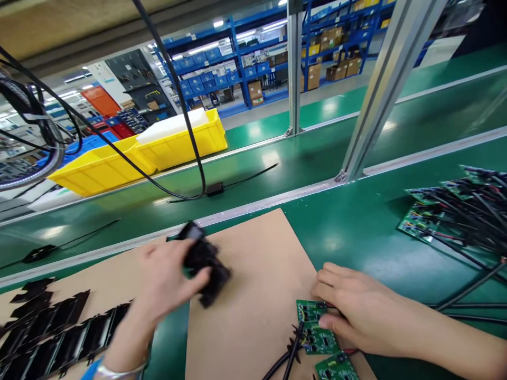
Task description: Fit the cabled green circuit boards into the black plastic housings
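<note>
My left hand (166,282) is closed round several black plastic housings (208,264), held above the cardboard sheet (253,274); both are smeared by motion. To the right, my right hand (356,309) has its fingers curled and its thumb resting on a green circuit board (321,338). Another circuit board (336,368) lies just below, near the bottom edge. Black cables (293,351) run from the boards toward me. The undersides of the right fingers are partly hidden.
Rows of black housings (59,338) lie on cardboard at the lower left. A pile of circuit boards with cables (467,211) sits at the right. Yellow bins (186,145) stand beyond the metal rail, and a black cable (174,74) hangs in front. An aluminium post (386,89) rises at the right.
</note>
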{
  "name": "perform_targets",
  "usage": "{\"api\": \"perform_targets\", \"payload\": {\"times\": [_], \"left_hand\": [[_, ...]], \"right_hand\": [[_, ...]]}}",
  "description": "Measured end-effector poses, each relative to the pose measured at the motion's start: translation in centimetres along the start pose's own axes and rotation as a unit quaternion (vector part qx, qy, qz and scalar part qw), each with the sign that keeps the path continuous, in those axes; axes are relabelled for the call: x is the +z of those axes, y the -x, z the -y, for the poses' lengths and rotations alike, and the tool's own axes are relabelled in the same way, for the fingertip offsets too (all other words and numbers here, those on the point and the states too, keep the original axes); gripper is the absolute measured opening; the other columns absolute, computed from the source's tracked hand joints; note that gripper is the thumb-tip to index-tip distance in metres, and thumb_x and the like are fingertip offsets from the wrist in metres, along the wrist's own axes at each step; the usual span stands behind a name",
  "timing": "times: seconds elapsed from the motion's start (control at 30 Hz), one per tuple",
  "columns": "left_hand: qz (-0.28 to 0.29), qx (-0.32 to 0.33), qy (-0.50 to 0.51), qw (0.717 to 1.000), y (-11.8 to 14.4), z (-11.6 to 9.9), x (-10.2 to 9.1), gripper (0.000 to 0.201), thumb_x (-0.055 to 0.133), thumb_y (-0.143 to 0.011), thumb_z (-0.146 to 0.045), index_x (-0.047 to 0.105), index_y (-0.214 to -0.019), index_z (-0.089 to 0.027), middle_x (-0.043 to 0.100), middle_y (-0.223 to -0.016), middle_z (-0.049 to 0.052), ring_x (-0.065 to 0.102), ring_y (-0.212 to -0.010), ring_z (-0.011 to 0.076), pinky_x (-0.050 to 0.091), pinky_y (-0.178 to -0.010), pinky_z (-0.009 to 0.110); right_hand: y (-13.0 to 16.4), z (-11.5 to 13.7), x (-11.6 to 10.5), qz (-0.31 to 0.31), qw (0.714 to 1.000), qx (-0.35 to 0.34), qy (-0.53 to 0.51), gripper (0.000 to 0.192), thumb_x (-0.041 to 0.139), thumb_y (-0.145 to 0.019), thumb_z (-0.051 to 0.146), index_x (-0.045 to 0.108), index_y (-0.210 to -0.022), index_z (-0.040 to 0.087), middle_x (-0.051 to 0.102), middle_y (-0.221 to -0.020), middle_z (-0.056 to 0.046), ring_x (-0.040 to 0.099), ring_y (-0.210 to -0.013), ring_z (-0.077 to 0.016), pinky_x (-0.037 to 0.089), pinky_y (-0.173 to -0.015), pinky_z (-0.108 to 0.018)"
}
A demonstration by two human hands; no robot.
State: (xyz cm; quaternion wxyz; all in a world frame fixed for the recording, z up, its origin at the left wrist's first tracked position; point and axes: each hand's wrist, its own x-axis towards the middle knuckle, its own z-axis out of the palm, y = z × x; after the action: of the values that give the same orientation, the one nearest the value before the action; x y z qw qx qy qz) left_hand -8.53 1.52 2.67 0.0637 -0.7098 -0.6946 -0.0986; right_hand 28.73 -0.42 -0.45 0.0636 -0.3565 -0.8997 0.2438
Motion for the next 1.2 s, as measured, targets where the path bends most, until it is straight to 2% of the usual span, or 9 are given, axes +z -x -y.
{"api": "perform_targets", "payload": {"times": [0.1,0.2,0.37,0.53,0.7,0.8,0.93,1.1,1.2], "left_hand": [[0.051,0.205,0.073,0.975,0.1,-7.7,2.0,0.049,0.063,-0.069,-0.038,0.062,-0.113,-0.015,0.066,-0.104,0.013,0.058,-0.101,0.0330,0.027,-0.101,0.054],[0.082,0.249,0.106,0.959,0.5,-11.2,3.4,0.049,0.065,-0.069,-0.035,0.062,-0.114,-0.015,0.066,-0.100,0.011,0.059,-0.096,0.0300,0.029,-0.102,0.053],[0.094,0.194,0.261,0.941,3.2,-11.6,1.6,0.049,0.059,-0.085,-0.039,0.052,-0.130,-0.021,0.059,-0.125,0.011,0.053,-0.115,0.0291,0.038,-0.099,0.047],[0.200,0.079,0.393,0.894,6.3,-13.6,0.6,0.017,0.055,-0.089,-0.039,0.062,-0.096,-0.024,0.066,-0.082,0.001,0.060,-0.070,0.0182,0.047,-0.062,0.030],[0.173,0.012,0.374,0.911,6.2,-14.5,2.4,0.009,0.052,-0.086,-0.028,0.057,-0.081,-0.023,0.066,-0.074,0.004,0.062,-0.064,0.0202,0.043,-0.057,0.030],[0.210,-0.028,0.423,0.881,5.9,-13.6,2.6,0.004,0.051,-0.082,-0.023,0.055,-0.081,-0.022,0.067,-0.074,0.004,0.066,-0.068,0.0210,0.046,-0.057,0.029],[0.343,-0.051,0.453,0.821,6.6,-11.4,1.7,0.019,0.044,-0.092,-0.038,0.053,-0.090,-0.021,0.064,-0.070,0.000,0.061,-0.046,0.0155,0.044,-0.043,0.025],[0.236,0.024,0.268,0.934,8.2,-10.2,2.1,0.049,0.066,-0.078,-0.032,0.050,-0.123,-0.024,0.070,-0.106,0.010,0.068,-0.095,0.0310,0.055,-0.077,0.043],[0.202,0.044,0.218,0.954,8.7,-10.3,3.2,0.045,0.063,-0.081,-0.034,0.051,-0.123,-0.022,0.069,-0.106,0.010,0.069,-0.089,0.0318,0.056,-0.072,0.045]], "right_hand": [[0.0,0.1,0.8,0.021,1.000,0.009,-0.019,0.007,0.053,-0.088,0.013,0.056,-0.086,0.019,0.061,-0.090,-0.005,0.055,-0.087,-0.0227,0.046,-0.078,-0.037],[0.4,0.2,0.7,0.036,0.997,0.008,-0.062,0.014,0.048,-0.091,0.011,0.049,-0.080,0.020,0.060,-0.084,-0.001,0.055,-0.081,-0.0186,0.043,-0.068,-0.029],[0.3,1.3,-0.4,-0.018,0.991,-0.011,-0.129,0.016,0.046,-0.094,0.012,0.049,-0.082,0.021,0.058,-0.080,0.001,0.054,-0.077,-0.0158,0.040,-0.067,-0.026],[-0.8,2.5,-1.2,-0.071,0.987,-0.008,-0.144,0.017,0.042,-0.095,0.014,0.052,-0.106,0.022,0.063,-0.097,-0.003,0.060,-0.087,-0.0176,0.046,-0.075,-0.029],[-3.6,5.4,0.7,-0.108,0.989,0.057,0.084,0.022,0.047,-0.084,0.007,0.054,-0.102,0.016,0.063,-0.084,-0.009,0.060,-0.073,-0.0227,0.046,-0.061,-0.032],[-4.8,6.7,1.6,-0.093,0.971,-0.023,0.218,0.021,0.050,-0.082,0.008,0.057,-0.101,0.013,0.061,-0.085,-0.013,0.058,-0.074,-0.0257,0.045,-0.060,-0.035],[-5.1,4.9,0.7,-0.043,0.970,-0.144,0.190,0.023,0.052,-0.085,0.011,0.058,-0.107,0.016,0.060,-0.087,-0.008,0.055,-0.076,-0.0215,0.038,-0.057,-0.031],[-7.0,1.6,-0.2,0.049,0.973,-0.203,0.098,0.007,0.063,-0.086,0.017,0.062,-0.090,0.022,0.055,-0.076,0.001,0.052,-0.070,-0.0159,0.028,-0.055,-0.028],[-8.0,1.2,0.1,0.082,0.972,-0.207,0.077,0.010,0.066,-0.083,0.014,0.064,-0.088,0.023,0.054,-0.075,0.002,0.050,-0.066,-0.0142,0.024,-0.053,-0.028]]}}
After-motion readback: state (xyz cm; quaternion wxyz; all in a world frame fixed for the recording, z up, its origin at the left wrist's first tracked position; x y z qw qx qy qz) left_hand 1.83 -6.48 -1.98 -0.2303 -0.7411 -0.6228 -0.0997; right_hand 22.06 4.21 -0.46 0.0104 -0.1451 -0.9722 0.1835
